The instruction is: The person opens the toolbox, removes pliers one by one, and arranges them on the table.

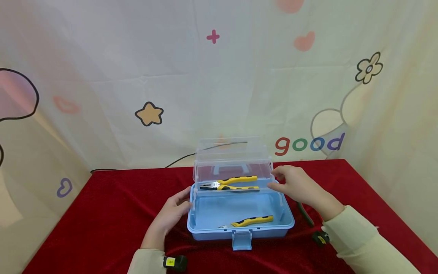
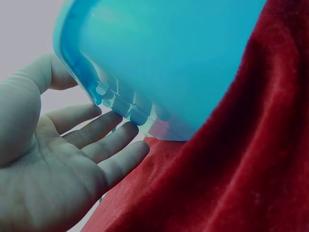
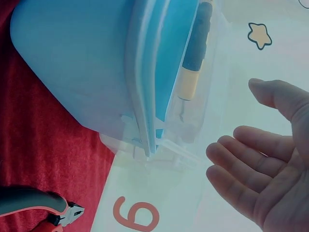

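A light-blue toolbox point(image 1: 239, 233) stands with its clear lid point(image 1: 232, 152) raised. Combination pliers with yellow-and-black handles point(image 1: 237, 179) lie in its clear upper tray point(image 1: 236, 192). Down in the base, by the front wall, is another tool with a yellow-and-black handle point(image 1: 253, 220), its head partly hidden. My left hand point(image 1: 172, 211) is at the box's left rim, fingers extended along the outside and thumb at the edge. Beside the tray's right end is my right hand point(image 1: 297, 184), thumb and fingers apart; the right wrist view shows nothing in it.
Red-and-black cutters point(image 3: 48, 212) lie on the red cloth point(image 1: 113, 220) to the right of the box, partly under the right forearm in the head view. Behind stands a printed white curtain point(image 1: 232, 91). A dark cord point(image 1: 181, 159) runs along the table's back edge.
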Demonstrator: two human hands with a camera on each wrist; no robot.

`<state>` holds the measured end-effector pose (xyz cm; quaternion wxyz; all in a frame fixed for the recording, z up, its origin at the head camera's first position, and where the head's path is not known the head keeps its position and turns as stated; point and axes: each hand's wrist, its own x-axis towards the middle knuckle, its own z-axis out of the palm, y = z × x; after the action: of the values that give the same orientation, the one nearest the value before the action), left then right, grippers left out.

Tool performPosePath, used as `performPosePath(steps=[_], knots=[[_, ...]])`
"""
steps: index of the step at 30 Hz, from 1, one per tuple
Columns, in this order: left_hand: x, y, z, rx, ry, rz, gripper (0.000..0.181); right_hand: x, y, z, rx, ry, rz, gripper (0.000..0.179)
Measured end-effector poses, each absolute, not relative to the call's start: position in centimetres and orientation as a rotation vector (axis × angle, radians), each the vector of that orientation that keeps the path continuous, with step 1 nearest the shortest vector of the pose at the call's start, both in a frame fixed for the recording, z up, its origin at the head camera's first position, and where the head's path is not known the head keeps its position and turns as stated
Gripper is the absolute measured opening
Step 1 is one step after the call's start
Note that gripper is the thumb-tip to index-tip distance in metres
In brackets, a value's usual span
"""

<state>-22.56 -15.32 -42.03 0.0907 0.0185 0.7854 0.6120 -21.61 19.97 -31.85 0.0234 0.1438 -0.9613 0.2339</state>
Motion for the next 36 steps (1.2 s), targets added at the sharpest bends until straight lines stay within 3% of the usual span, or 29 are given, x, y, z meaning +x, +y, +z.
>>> performPosePath(steps=[11,36], knots=[[-22.4,-15.3,-42.1,0.056,2.351,1.804,0.062,-23.1,18.6,-31.8,0.530,-3.022,0.630,0.041],[-22.6,-15.3,-42.1,0.057,2.351,1.807,0.063,-25.4,16.7,-32.8,0.635,-3.072,0.568,0.041]])
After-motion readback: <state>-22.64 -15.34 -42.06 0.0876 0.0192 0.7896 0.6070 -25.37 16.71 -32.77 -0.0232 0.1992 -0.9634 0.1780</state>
